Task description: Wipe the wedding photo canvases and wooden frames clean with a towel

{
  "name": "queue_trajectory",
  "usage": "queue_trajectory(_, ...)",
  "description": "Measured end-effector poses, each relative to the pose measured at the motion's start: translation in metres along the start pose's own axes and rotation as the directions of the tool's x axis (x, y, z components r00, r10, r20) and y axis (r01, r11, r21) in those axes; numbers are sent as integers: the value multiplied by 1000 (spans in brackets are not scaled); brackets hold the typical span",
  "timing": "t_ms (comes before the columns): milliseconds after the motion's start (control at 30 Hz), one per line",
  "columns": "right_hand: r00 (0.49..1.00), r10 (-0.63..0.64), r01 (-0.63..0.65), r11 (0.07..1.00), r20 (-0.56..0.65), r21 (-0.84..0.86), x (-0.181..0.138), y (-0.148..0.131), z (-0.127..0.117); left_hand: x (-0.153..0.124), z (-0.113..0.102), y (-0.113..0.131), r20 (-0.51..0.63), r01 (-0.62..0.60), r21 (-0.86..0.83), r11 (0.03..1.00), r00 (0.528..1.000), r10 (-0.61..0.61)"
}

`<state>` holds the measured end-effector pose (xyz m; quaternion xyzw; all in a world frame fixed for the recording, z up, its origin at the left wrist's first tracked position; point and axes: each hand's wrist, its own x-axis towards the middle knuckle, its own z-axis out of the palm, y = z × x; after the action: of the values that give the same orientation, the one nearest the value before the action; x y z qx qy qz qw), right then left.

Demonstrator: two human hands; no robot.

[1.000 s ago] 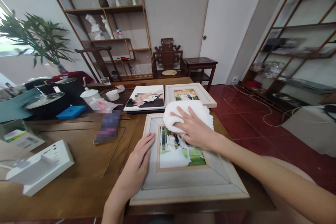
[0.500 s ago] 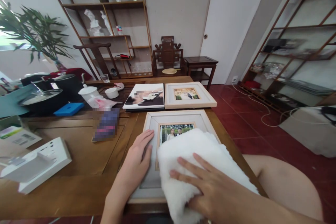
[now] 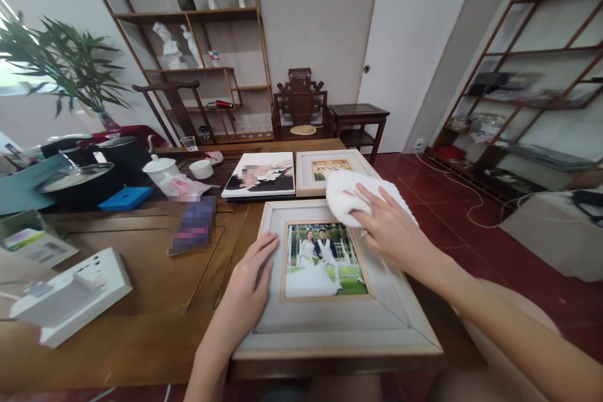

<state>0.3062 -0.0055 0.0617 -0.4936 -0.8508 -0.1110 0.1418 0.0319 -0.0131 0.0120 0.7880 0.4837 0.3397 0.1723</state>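
A picture frame [image 3: 330, 340] with a pale wood edge and grey-white mat lies flat at the table's near edge. Inside it is a photo [image 3: 325, 260] of two people in wedding clothes on a swing. My left hand [image 3: 252, 276] rests along the frame's left side, fingers stretched out. At the upper right corner, my right hand [image 3: 389, 223] grips a fluffy white cloth [image 3: 379, 191]. The cloth covers that corner and part of a second framed photo [image 3: 306, 183] behind. Beside that one lies a white-edged photo panel [image 3: 259, 174].
On the wooden table [image 3: 155, 289] at left are a white power strip [image 3: 89, 295], a blue box [image 3: 126, 198], a white teapot [image 3: 161, 169], a small cup [image 3: 201, 168] and a dark pan [image 3: 78, 179]. Shelves [image 3: 188, 12], a chair [image 3: 300, 103] and a side table [image 3: 360, 114] stand behind.
My right hand has carried the cloth up from the frame's lower right part to its far right corner, uncovering the photo. My left hand stays on the left edge.
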Motion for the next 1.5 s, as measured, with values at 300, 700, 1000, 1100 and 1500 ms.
queue_trajectory(300,984,-105,89,989,144,117,-4,3,21,4,-7,11,11,32,-54,998,999,-32)
queue_trajectory(700,907,-277,161,924,317,347,-61,-85,-25,5,1,4,92,-21,57,998,996,16)
queue_trajectory(1000,971,-126,86,977,202,196,32,-33,8,4,1,8,77,-41,54,998,996,36)
queue_trajectory(1100,946,-300,272,941,123,201,68,-40,14,4,1,8,61,-50,38,998,997,48)
queue_trajectory(1500,939,-200,169,977,280,130,48,-25,2,3,0,8,68,-13,19,1000,998,11)
